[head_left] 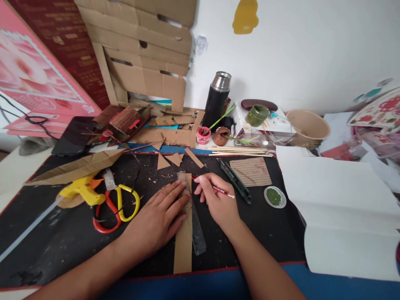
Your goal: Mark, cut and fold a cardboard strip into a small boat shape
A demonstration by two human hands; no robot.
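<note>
My left hand (164, 212) lies flat, fingers stretched out, pressing a clear ruler (197, 233) onto a narrow cardboard strip (183, 254). The ruler runs slightly askew along the strip's right side. A red pencil (222, 191) is pinched in my right hand (215, 196), its tip close to the ruler's upper part. Whether the tip touches the cardboard I cannot tell. Small cardboard scraps (163, 161) lie just beyond the ruler. To the right of my right hand is a dark green utility knife (234, 180), beside a piece of corrugated cardboard (251, 171).
Left of my hands lie scissors (128, 203) with red and yellow handles and a yellow glue gun (83, 189). Paint jars (203, 135), a black thermos (215, 102) and thin wooden sticks (240, 151) stand or lie at the back. A green paint lid (275, 196) and white paper (340, 196) are right.
</note>
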